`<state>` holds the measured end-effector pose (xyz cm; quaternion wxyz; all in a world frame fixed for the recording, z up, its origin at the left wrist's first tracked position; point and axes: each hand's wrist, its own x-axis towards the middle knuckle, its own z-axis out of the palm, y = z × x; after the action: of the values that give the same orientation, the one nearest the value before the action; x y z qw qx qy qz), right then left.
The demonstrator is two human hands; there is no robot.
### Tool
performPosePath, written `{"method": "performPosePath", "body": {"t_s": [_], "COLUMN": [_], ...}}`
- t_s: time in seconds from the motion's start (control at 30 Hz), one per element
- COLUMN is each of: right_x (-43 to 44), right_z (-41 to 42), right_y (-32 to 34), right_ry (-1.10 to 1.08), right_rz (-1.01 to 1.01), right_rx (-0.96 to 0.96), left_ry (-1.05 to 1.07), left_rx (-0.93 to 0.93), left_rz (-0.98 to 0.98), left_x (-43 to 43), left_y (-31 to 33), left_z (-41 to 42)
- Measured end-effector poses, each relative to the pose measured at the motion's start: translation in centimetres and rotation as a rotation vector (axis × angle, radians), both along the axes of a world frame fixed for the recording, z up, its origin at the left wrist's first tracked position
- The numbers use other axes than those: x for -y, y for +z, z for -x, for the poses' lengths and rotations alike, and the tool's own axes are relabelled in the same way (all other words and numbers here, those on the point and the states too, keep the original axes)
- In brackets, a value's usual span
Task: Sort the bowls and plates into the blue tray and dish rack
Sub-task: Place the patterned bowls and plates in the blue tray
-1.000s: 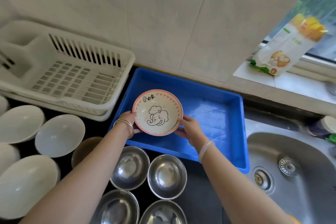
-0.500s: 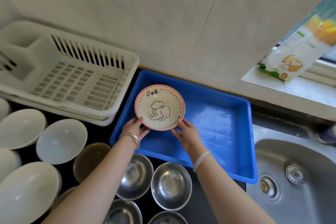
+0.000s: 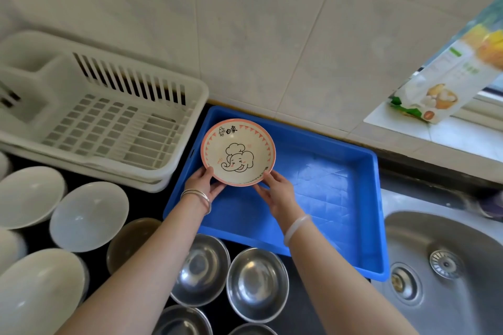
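Head camera looks down on two hands holding the elephant bowl [image 3: 238,152] by its near rim: the left hand [image 3: 201,181] with its thumb over the edge, the right hand [image 3: 277,193] pinching it. It tilts over the blue tray [image 3: 340,198], at the far left corner, beside the white dish rack [image 3: 109,128]. Steel bowls [image 3: 257,283] crowd the counter's near edge.

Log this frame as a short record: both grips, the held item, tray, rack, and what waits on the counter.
left grip: holds elephant bowl at its near-left rim
right grip: holds the same bowl at its near-right rim
bowl position: over the blue tray, far-left corner; resting or lifted, cannot tell
dish rack: left of the tray, no bowls or plates visible in it
waiting: steel bowls and white bowls on the counter
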<state>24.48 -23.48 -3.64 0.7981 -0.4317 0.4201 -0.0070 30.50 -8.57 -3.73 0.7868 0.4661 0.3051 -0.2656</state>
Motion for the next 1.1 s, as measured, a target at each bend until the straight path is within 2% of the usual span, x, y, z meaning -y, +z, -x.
{"method": "performPosePath", "body": {"t_s": [0.33,0.47,0.63,0.7,0.87,1.0,1.1], "right_x": [-0.1,0.5,1.9,2.9,6.8,10.9,13.5], "right_z": [0.9,2.5,7.2,10.0,19.2,27.5,33.5], "right_y": [1.1,2.1,3.6,4.4,5.7,6.2,6.0], "right_ry": [0.164,0.224,0.219,0.237,0.238,0.276,0.239], "right_rz": [0.129,0.226,0.329,0.400,0.646,0.965,1.067], "right_rx": [-0.047,-0.045,-0.019,-0.012,-0.086,-0.283,-0.403], "left_ry": [0.056,0.004,-0.088,-0.182,-0.572,-0.889,-1.094], "left_rx": [0.063,0.108,0.254,0.290,0.379,0.465,0.502], "left_rz": [-0.116,-0.184,-0.261,-0.331,-0.419,-0.442,-0.438], "left_x": [1.0,1.4,2.8,3.9,8.0,11.4,13.6], "left_y": [0.7,1.5,2.9,3.1,3.3,3.5,3.6], "left_z": [1.7,4.2,9.1,11.5,18.5,25.1,29.7]}}
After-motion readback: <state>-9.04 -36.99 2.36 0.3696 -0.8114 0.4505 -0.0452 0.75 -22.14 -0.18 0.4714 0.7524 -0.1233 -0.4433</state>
